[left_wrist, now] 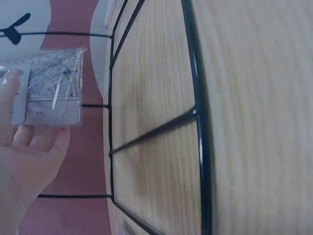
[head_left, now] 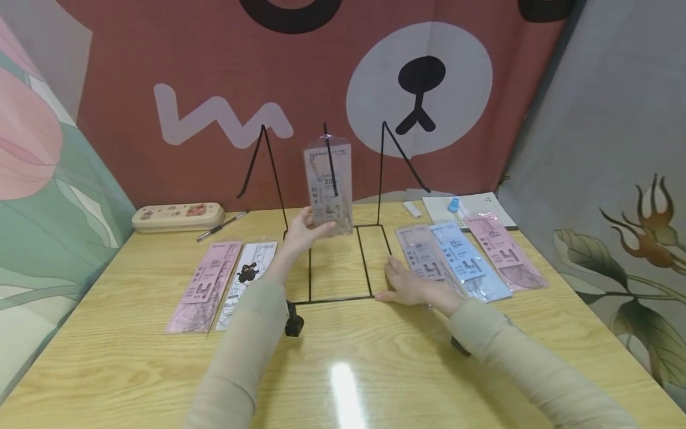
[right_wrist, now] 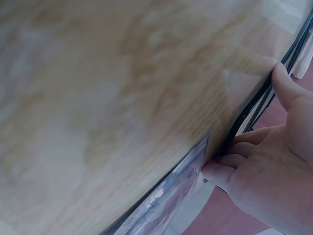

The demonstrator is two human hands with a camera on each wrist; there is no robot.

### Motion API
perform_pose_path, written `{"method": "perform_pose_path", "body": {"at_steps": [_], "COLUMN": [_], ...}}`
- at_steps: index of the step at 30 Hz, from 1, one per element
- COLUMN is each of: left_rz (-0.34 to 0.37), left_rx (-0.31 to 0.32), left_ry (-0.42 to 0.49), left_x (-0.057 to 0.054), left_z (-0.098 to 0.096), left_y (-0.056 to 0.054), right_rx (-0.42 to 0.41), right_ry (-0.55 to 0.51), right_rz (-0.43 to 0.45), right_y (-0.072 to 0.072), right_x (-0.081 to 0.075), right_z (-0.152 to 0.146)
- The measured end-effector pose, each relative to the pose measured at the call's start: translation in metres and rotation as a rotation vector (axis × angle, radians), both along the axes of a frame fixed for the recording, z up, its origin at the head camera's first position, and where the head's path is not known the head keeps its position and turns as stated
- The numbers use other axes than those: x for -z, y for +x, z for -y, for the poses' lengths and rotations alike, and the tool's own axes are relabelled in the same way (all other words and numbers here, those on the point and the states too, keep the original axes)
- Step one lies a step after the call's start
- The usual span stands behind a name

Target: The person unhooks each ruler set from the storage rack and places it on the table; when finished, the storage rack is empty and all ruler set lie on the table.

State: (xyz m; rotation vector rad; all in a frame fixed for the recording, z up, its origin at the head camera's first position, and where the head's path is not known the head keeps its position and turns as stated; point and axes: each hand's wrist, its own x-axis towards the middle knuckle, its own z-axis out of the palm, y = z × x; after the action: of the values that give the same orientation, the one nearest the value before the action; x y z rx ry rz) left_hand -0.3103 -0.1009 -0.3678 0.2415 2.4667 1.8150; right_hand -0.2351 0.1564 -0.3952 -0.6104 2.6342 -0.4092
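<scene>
My left hand (head_left: 301,237) pinches the lower left edge of a clear packet of rulers (head_left: 316,179), thumb in front and fingers behind. The packet stands upright at the middle hook of a black wire display rack (head_left: 337,299); its top is around the hook's prong. In the left wrist view, the packet's bottom (left_wrist: 54,112) shows above the fingers. My right hand (head_left: 405,283) rests on the right front corner of the rack's base, fingers extended. The right wrist view shows its thumb and fingertips touching the black wire (right_wrist: 244,115).
Right of the rack lie a greyish packet (head_left: 418,241), a blue packet (head_left: 455,244) and a pink packet (head_left: 495,244). A pink packet (head_left: 214,262) and a white ruler packet (head_left: 265,250) lie left. Behind are a pencil case (head_left: 177,223), a pen (head_left: 222,226) and a notebook (head_left: 485,205).
</scene>
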Motion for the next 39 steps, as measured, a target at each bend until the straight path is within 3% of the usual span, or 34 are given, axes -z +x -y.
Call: {"method": "perform_pose_path", "body": {"at_steps": [8, 13, 22, 26, 32, 39], "left_rz": [-0.039, -0.049, -0.094, -0.092, -0.144, -0.159], "left_rx": [-0.026, 0.001, 0.088, 0.124, 0.199, 0.259], "left_ry": [-0.067, -0.084, -0.117, -0.094, -0.071, -0.1], "left_x": [0.002, 0.004, 0.005, 0.008, 0.006, 0.003], "left_z": [-0.003, 0.001, 0.012, 0.015, 0.021, 0.044], "left_y": [0.009, 0.022, 0.058, 0.075, 0.1, 0.127], "right_rx": [0.009, 0.015, 0.011, 0.009, 0.0, -0.001], "right_ry": [0.006, -0.009, -0.008, -0.011, -0.013, -0.01], "right_rz": [-0.007, 0.016, -0.015, -0.01, -0.018, -0.005], "right_y": [0.0, 0.001, 0.0, 0.0, -0.002, -0.002], "right_x": [0.0, 0.001, 0.001, 0.001, 0.004, 0.003], "right_z": [0.001, 0.001, 0.0, 0.0, -0.001, 0.0]}}
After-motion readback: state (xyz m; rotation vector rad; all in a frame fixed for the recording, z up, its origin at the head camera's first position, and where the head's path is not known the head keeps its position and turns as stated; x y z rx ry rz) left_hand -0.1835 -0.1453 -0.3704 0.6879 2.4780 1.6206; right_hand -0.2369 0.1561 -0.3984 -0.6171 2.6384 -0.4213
